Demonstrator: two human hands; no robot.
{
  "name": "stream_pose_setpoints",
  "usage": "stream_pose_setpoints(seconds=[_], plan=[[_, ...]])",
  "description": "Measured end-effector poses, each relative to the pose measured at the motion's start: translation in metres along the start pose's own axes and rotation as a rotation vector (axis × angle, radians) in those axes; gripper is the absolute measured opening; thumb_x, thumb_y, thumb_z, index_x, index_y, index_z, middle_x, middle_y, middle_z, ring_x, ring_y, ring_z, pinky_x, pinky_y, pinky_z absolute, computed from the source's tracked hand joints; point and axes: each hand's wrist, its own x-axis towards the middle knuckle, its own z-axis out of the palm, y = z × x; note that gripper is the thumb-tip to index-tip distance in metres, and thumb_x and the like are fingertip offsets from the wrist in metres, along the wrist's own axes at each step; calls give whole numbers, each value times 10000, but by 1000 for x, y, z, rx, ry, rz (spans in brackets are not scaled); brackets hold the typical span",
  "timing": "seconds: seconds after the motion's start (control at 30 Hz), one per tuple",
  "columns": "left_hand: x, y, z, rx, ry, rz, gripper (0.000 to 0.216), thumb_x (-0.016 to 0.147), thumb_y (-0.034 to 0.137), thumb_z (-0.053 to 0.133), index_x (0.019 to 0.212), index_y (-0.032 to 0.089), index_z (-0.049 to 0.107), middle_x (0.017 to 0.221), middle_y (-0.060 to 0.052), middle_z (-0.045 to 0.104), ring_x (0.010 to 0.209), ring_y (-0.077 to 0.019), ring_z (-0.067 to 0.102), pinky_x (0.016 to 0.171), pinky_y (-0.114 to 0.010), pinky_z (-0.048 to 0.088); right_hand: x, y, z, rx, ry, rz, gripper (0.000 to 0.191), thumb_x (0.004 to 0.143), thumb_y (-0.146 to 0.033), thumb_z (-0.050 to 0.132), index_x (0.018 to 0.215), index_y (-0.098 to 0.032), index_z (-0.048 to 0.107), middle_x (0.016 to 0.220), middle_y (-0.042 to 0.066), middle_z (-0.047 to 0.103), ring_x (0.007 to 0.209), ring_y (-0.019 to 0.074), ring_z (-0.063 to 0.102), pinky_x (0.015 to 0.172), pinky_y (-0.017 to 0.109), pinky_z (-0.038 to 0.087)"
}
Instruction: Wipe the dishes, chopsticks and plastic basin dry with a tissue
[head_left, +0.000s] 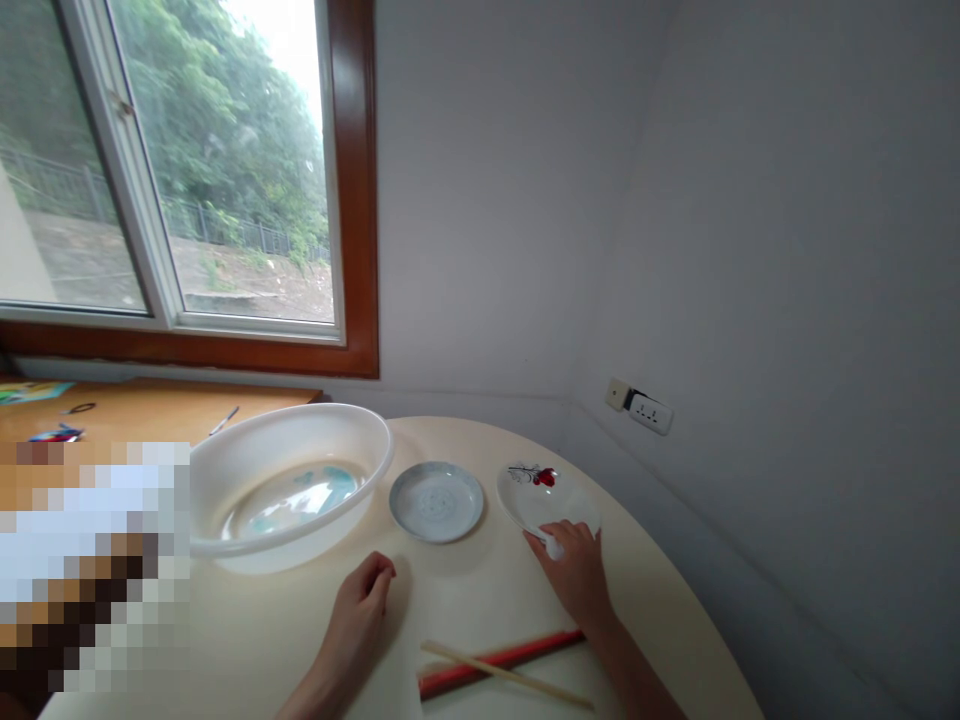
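My right hand (576, 572) is over the near rim of a white plate with a red rose (525, 500). Its fingers are bent, and between thumb and forefinger shows a small white piece (553, 548), rounded like the end of a spoon handle; the rest of it is hidden. My left hand (366, 590) rests on the table with fingers curled in and nothing visible in them. Just beyond it lies a pale blue-grey plate (436, 503). Between my forearms a light wooden chopstick (540, 685) crosses over a red stick (502, 662).
A big translucent plastic basin (300, 545) stands left on the round cream table (480, 600). Behind it is a wooden desk (165, 405) with a pen (223, 420) and small items. A power socket (650, 412) is on the right wall. Pixelation covers the lower left.
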Motion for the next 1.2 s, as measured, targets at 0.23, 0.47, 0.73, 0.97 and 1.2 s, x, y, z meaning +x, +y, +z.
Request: stream_pose_setpoints(seconds=[0.23, 0.47, 0.73, 0.97, 1.2], plan=[[2, -5, 0, 45, -17, 16, 190, 659, 372, 441, 589, 198, 472, 468, 63, 380, 450, -119, 371, 460, -240, 285, 0, 2, 2, 15, 13, -23, 300, 824, -431, 523, 736, -180, 661, 719, 48, 664, 741, 219, 540, 810, 366, 305], [1, -2, 0, 90, -35, 4, 201, 665, 390, 406, 608, 204, 457, 474, 66, 368, 460, -123, 368, 469, -245, 287, -1, 2, 2, 12, 23, -25, 301, 825, -435, 521, 733, -185, 660, 715, 43, 662, 731, 213, 543, 817, 372, 298], [1, -3, -2, 136, -40, 28, 200, 689, 382, 390, 610, 207, 447, 489, 59, 380, 486, -135, 391, 497, -255, 305, -2, 4, 4, 10, 41, -36, 341, 837, -460, 486, 727, -186, 657, 707, 51, 660, 737, 223, 542, 833, 385, 282], [2, -3, -1, 136, -42, 28, 197, 678, 382, 385, 605, 208, 444, 486, 61, 372, 483, -134, 382, 499, -257, 300, -1, 2, 3, 11, 44, -40, 370, 847, -478, 457, 720, -191, 651, 695, 50, 654, 725, 220, 540, 822, 382, 287], [2, -4, -2, 132, -40, 36, 188, 681, 371, 394, 599, 209, 442, 492, 59, 378, 486, -133, 383, 499, -254, 296, -2, 4, 5, 21, 48, -52, 359, 844, -478, 466, 733, -187, 645, 703, 48, 655, 722, 224, 530, 821, 383, 289]])
